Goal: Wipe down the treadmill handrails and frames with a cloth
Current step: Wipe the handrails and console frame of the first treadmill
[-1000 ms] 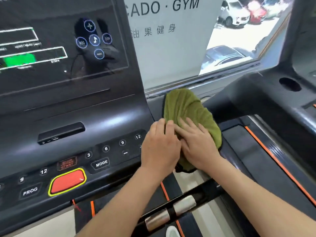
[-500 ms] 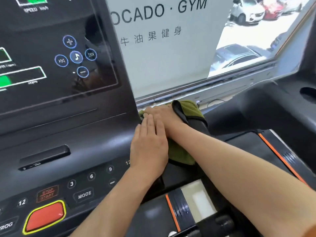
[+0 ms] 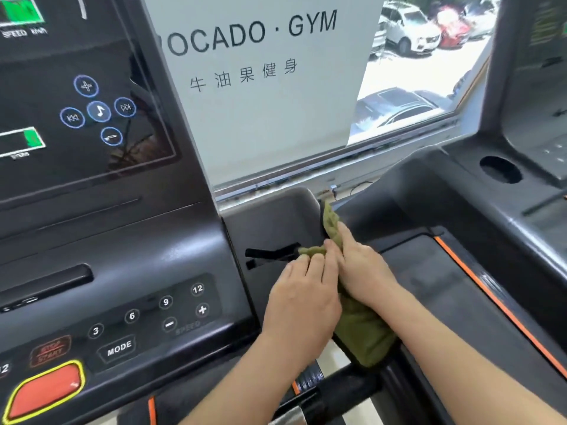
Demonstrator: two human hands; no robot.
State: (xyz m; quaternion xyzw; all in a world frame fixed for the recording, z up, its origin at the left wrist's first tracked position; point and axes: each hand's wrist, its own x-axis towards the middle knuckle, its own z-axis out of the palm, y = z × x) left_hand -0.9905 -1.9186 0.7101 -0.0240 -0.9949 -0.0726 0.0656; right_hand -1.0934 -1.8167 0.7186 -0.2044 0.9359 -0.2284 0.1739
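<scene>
Right now both hands press a green cloth (image 3: 360, 329) against the dark frame arm (image 3: 276, 222) that juts out beside the treadmill console (image 3: 129, 250). The left hand (image 3: 302, 299) lies flat on top, fingers (image 3: 319, 265) nearly straight and close together, pinning the cloth's bunched upper edge near a slot in the plastic. The right hand (image 3: 363, 269) curls around the arm's outer edge, its fingers closed on the fabric, probably so the cloth wraps the corner and cleans both faces at once. Loose cloth hangs below the wrists toward the lower handrail (image 3: 346, 383). Wiping here looks underway; that rail likely waits.
</scene>
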